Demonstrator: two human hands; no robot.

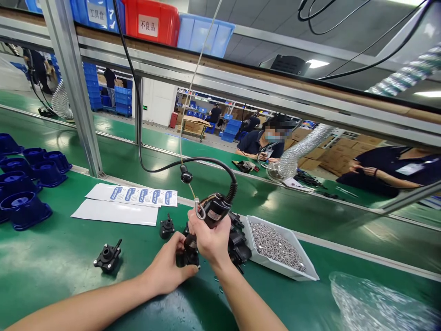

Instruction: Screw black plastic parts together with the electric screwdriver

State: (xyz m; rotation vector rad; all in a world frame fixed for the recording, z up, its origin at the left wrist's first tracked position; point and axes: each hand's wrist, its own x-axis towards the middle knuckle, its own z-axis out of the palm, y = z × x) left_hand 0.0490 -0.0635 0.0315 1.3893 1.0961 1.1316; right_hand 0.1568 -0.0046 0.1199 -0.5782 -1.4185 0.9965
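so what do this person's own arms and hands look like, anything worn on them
The left hand and right hand are ungloved. The left forearm and right forearm are bare, with no sleeve, watch, bracelet or marking visible.

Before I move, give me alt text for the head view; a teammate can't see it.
A person's right hand grips a black corded tool over a small black part held by the left hand at a green bench. To the right sits a white tray of metal fasteners; to the left are printed labels and blue plastic pieces.
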